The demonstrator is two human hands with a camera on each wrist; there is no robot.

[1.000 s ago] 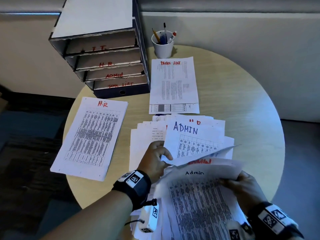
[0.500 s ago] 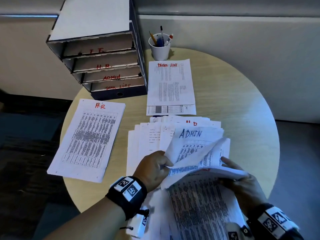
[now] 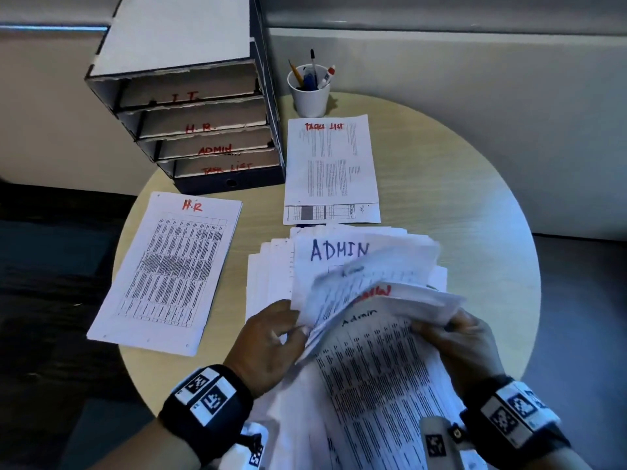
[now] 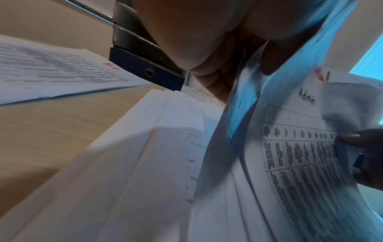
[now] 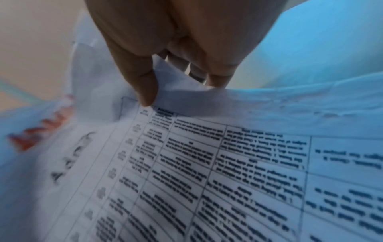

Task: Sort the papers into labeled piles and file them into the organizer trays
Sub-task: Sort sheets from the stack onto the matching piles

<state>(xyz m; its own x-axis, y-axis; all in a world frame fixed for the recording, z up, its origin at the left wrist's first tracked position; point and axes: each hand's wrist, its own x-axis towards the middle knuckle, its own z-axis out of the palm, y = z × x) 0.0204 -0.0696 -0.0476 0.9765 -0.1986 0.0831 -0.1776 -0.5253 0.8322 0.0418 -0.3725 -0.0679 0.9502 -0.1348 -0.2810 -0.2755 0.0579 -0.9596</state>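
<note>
Both hands work in the loose stack of papers (image 3: 271, 276) at the near edge of the round table (image 3: 458, 212). The left hand (image 3: 268, 347) pinches the lifted left edges of some sheets between thumb and fingers, and the right hand (image 3: 464, 344) grasps the right side of the same raised sheets, its thumb (image 5: 143, 85) pressing on the paper. I think they hold the sheets up like this to read the headings below: a sheet marked "Admin" (image 3: 373, 364) is uncovered near the person, and a sheet with blue "ADMIN" (image 3: 339, 249) is bent up behind it. The moving sheets are blurred, so how many are lifted I cannot tell.

Two piles are already started. The H.R pile (image 3: 169, 269) lies at the left edge, and the task list pile (image 3: 330, 164) lies toward the far edge, just beside the organizer (image 3: 190, 106). Each pile seems to be placed near the trays for easy filing later. The trays have the labels I.T., H.R., ADMIN and TASK LIST. A white cup with pens (image 3: 310, 93) stands at the far edge, right of the organizer. An admin pile on the table is not yet made, so sorting is probably still in an early part
</note>
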